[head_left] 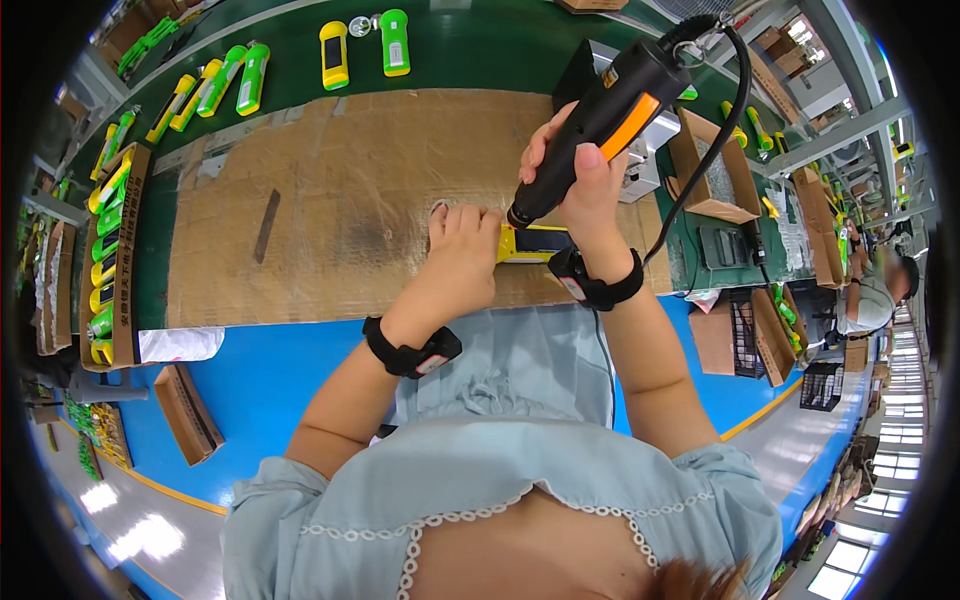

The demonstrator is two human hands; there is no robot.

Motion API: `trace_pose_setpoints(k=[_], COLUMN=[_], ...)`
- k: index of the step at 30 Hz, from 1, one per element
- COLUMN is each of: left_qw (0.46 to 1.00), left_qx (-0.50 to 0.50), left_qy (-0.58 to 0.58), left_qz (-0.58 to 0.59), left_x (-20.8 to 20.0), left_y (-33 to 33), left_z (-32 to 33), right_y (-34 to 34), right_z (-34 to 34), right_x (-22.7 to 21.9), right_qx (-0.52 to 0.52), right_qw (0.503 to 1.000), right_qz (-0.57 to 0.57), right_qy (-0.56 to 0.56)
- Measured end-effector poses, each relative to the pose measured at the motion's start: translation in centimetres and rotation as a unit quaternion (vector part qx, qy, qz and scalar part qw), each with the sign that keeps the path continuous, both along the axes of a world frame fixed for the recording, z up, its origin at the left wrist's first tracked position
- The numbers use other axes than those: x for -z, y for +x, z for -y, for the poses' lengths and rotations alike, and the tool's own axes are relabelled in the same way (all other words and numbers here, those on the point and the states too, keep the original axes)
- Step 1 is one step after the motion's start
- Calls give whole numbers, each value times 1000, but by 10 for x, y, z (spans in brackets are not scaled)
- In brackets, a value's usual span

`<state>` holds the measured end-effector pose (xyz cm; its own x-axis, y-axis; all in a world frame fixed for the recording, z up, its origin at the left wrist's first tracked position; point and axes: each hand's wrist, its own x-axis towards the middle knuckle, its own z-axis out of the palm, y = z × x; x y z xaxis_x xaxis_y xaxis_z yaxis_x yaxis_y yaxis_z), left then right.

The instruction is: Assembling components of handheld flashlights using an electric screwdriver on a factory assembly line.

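Note:
My right hand [592, 195] is wrapped around a black electric screwdriver [605, 115] with an orange stripe. The tool slants down to the left, its tip at a yellow flashlight-like device [538, 243] with a dark panel. That device lies on its side across the cardboard sheet [330, 190], near the bench's front edge. My left hand [465, 250] is closed over the device's left end, the fingers covering that part. Whether the tip sits in a screw is too small to tell. A black band circles each of my wrists.
Several green and yellow devices [395, 45] lie along the bench's far side. A carton of them [128, 250] stands at the left. To the right are a metal block [640, 175], a box of small clear parts [715, 165] and the screwdriver's hanging cable [735, 110]. A person [875, 295] works farther right.

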<state>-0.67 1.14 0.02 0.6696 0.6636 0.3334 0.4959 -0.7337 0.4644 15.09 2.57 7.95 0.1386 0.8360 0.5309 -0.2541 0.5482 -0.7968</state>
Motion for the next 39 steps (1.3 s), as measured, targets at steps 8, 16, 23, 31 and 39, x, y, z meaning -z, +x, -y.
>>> trace_pose_setpoints(k=[8,16,23,31,39], left_qw=[999,978,951,932,850], left_qx=[-5,-128,-203,-336,-446], left_qy=[40,91,101,126,68], left_qz=[-17,-136,-212,-49,-272], left_x=[-4,-21,-28,-4,-8], left_y=[1,-15,40,117,28], left_z=[-4,18,-92,-258,-299], right_y=[1,37,42,37,48], right_z=[-2,43,60,-1,-16], right_x=[2,-64,-40,6,29], right_qx=[-20,57,121,-43,-70], right_qw=[1000,992,991,986,991], right_qz=[-17,-94,-56,-163,-116], right_qy=[3,65,-22,-12,-22])
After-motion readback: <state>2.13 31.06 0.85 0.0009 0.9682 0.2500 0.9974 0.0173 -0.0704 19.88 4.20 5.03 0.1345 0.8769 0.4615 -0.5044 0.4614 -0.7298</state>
